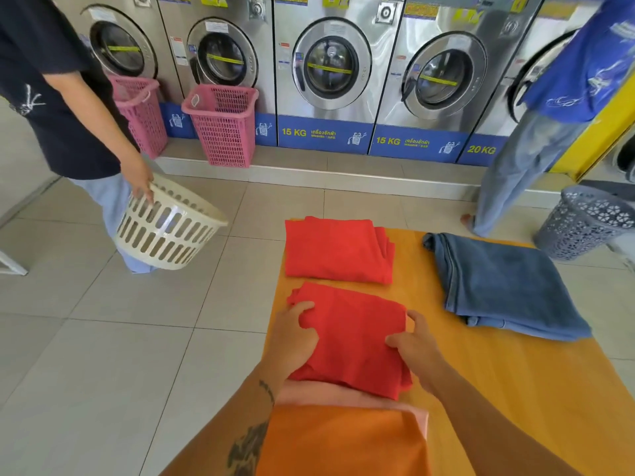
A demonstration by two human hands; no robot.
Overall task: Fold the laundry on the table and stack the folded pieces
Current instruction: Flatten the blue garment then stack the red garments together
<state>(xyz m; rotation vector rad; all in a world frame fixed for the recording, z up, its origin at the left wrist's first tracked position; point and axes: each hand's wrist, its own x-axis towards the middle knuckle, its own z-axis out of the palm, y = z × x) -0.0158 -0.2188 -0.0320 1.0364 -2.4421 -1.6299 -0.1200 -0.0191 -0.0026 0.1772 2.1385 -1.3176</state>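
Note:
A folded red cloth (357,334) lies on the yellow table (515,379), partly over a pink piece (343,396) and an orange piece (343,441) at the near edge. My left hand (293,338) grips its left side, fingers curled into the fabric. My right hand (414,345) holds its right edge, thumb on top. Beyond it lies a stack of folded red cloths (335,250). A folded blue denim garment (505,286) rests to the right.
A person on the left holds a white laundry basket (165,225) above the tiled floor. Another person stands at the right by a grey basket (580,221). Two pink baskets (223,125) stand against the row of washing machines (330,70).

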